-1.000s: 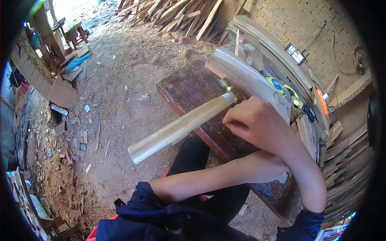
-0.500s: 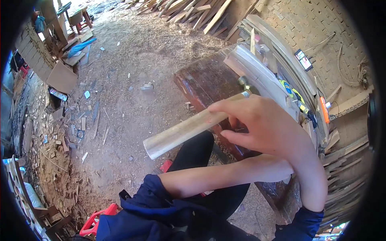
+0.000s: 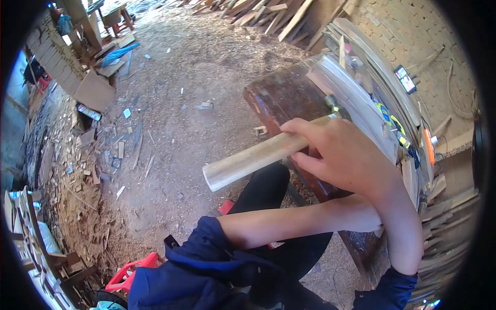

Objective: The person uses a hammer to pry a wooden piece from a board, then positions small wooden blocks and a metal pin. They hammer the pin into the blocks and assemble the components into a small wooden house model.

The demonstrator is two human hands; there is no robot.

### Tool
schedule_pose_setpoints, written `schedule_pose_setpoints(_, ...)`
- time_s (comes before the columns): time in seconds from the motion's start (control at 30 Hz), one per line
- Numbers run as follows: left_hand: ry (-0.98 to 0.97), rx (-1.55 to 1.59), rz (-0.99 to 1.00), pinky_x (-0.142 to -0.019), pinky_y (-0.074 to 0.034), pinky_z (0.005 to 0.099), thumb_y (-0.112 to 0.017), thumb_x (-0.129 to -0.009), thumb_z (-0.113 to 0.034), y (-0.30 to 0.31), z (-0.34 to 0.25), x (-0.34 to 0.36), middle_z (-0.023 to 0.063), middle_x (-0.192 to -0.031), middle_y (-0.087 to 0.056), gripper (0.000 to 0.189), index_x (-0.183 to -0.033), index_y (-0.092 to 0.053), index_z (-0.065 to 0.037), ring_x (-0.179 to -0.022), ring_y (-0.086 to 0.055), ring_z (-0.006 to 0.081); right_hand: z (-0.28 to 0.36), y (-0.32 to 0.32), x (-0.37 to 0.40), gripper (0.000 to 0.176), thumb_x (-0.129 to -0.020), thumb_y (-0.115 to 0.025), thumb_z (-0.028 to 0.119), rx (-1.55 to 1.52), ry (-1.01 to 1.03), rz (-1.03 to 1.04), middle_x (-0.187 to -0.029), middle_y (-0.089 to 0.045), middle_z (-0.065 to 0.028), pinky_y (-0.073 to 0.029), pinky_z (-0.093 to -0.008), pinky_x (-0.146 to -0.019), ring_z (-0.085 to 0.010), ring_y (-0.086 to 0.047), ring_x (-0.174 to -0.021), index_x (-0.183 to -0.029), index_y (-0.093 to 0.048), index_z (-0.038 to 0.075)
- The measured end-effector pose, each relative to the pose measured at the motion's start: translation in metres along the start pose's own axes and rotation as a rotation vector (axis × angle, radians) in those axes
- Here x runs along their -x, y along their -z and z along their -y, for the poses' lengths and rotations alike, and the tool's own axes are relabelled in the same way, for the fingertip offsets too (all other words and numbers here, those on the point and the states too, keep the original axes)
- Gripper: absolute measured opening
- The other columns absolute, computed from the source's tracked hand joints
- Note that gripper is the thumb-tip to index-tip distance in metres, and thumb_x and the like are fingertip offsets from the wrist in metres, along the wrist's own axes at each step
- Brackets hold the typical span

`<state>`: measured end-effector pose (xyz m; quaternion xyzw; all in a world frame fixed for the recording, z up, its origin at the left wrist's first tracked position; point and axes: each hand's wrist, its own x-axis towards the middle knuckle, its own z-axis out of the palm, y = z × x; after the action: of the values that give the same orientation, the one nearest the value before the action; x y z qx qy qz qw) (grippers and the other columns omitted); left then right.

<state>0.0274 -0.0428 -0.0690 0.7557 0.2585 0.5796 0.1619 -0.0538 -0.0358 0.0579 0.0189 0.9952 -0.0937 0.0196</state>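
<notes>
My right hand [image 3: 343, 150] is closed around a hammer, gripping its pale wooden handle [image 3: 253, 163] close to the head. The handle's thick end points to the lower left, above my knee. Part of the dark metal hammer head [image 3: 332, 102] shows beyond my knuckles, over a dark brown wooden bench [image 3: 281, 95]. My left forearm [image 3: 305, 217] crosses under my right forearm. At its end, my left hand [image 3: 373, 219] is mostly hidden behind the right wrist, so its fingers do not show.
Long planks [image 3: 343, 85] lie along the bench's far side, with a yellow tape measure [image 3: 382, 111] and an orange tool [image 3: 429, 146] near them. A phone [image 3: 404, 79] stands by the brick wall. Wood scraps [image 3: 205, 105] litter the floor. A red plastic stool [image 3: 132, 271] is at lower left.
The whole view has shifted, so bench, floor and arms appear farther right. My right hand keeps its hold on the hammer, whose handle end sits slightly higher in view.
</notes>
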Motion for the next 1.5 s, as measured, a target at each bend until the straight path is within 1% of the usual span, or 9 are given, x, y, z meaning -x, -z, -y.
schedule_pose_setpoints(0.23, 0.039, 0.073, -0.01, -0.075, -0.06, 0.0482, -0.07, -0.082, -0.013, 0.003, 0.003, 0.001, 0.0154, -0.085, -0.073, 0.015, -0.09, -0.073, -0.001, -0.078, -0.073, 0.0368, 0.005, 0.003, 0.006, 0.042, -0.097, -0.07, 0.018, 0.042, -0.003, -0.038, -0.1, -0.075, -0.0226, -0.059, -0.0452, -0.081, -0.037, -0.075, -0.089, -0.137, -0.06, 0.009)
schedule_pose_setpoints(0.43, -0.069, -0.202, 0.09, -0.075, -0.061, 0.0487, -0.073, -0.081, -0.018, 0.005, 0.008, -0.006, 0.0158, -0.082, -0.073, 0.019, -0.089, -0.073, -0.001, -0.079, -0.074, 0.0384, 0.0, 0.038, 0.01, 0.046, -0.102, -0.065, 0.006, -0.75, -0.259, -0.173, -0.092, -0.076, -0.0161, -0.06, -0.0298, -0.078, -0.0203, -0.078, -0.091, -0.147, -0.053, 0.005)
schedule_pose_setpoints(0.47, -0.042, -0.189, 0.132, -0.079, -0.06, 0.0487, -0.071, -0.085, -0.019, 0.006, 0.008, -0.007, 0.0163, -0.088, -0.072, 0.019, -0.092, -0.071, -0.001, -0.084, -0.073, 0.0379, -0.004, 0.038, 0.014, 0.043, -0.11, -0.053, 0.026, -0.812, -0.206, -0.234, -0.11, -0.077, -0.0201, -0.062, -0.0361, -0.083, -0.0272, -0.077, -0.1, -0.145, -0.054, 0.002)
schedule_pose_setpoints(0.6, 0.025, -0.161, 0.19, -0.085, -0.059, 0.0494, -0.067, -0.092, -0.019, 0.013, 0.002, -0.008, 0.0175, -0.098, -0.069, 0.018, -0.098, -0.065, -0.002, -0.094, -0.072, 0.0389, -0.034, 0.056, 0.038, 0.067, -0.112, -0.028, 0.044, -1.142, -0.283, -0.281, -0.131, -0.068, -0.0336, -0.062, -0.0393, -0.095, -0.035, -0.075, -0.11, -0.162, -0.035, 0.0)
schedule_pose_setpoints(0.83, 0.009, -0.128, 0.166, -0.082, -0.059, 0.0509, -0.066, -0.094, -0.018, 0.023, -0.006, -0.008, 0.0171, -0.096, -0.066, 0.018, -0.098, -0.061, -0.002, -0.092, -0.071, 0.0404, -0.057, 0.072, 0.108, 0.06, -0.114, -0.033, 0.039, -1.886, -0.459, -0.457, -0.12, -0.066, -0.0364, -0.067, -0.0472, -0.082, -0.0412, -0.074, -0.099, -0.164, -0.028, 0.006)
schedule_pose_setpoints(1.0, 0.047, -0.081, 0.188, -0.079, -0.058, 0.0508, -0.066, -0.094, -0.017, 0.026, -0.007, -0.009, 0.0173, -0.094, -0.065, 0.016, -0.096, -0.06, -0.003, -0.089, -0.07, 0.0401, -0.036, 0.052, 0.145, 0.034, -0.106, -0.055, 0.036, -1.846, -0.506, -0.539, -0.093, -0.056, -0.0176, -0.063, -0.0358, -0.069, -0.025, -0.062, -0.08, -0.126, -0.048, 0.009)
schedule_pose_setpoints(1.2, -0.009, -0.093, 0.141, -0.079, -0.058, 0.0509, -0.067, -0.094, -0.017, 0.021, -0.003, -0.009, 0.0175, -0.091, -0.063, 0.017, -0.093, -0.059, -0.002, -0.087, -0.069, 0.0403, -0.028, 0.04, 0.198, 0.046, -0.096, -0.07, 0.035, -1.64, -0.289, -0.847, -0.101, -0.053, -0.017, -0.062, -0.0349, -0.067, -0.0247, -0.059, -0.084, -0.127, -0.048, 0.009)
schedule_pose_setpoints(1.3, -0.026, -0.101, 0.134, -0.079, -0.057, 0.0505, -0.067, -0.093, -0.016, 0.023, -0.003, -0.011, 0.0176, -0.09, -0.062, 0.017, -0.092, -0.058, -0.001, -0.088, -0.068, 0.0401, -0.016, 0.04, 0.23, 0.068, -0.092, -0.076, 0.023, -1.342, -0.214, -0.99, -0.11, -0.046, -0.0121, -0.053, -0.0227, -0.06, -0.0145, -0.052, -0.086, -0.146, -0.038, 0.003)
schedule_pose_setpoints(1.5, -0.051, -0.071, 0.12, -0.079, -0.056, 0.0497, -0.068, -0.091, -0.013, 0.023, -0.003, -0.011, 0.0177, -0.087, -0.059, 0.017, -0.091, -0.057, -0.001, -0.088, -0.067, 0.0396, -0.009, 0.079, 0.32, 0.081, -0.091, -0.071, 0.003, -1.305, -0.322, -1.118, -0.114, -0.049, -0.0095, -0.046, -0.0144, -0.048, -0.0034, -0.046, -0.062, -0.157, -0.025, -0.007)
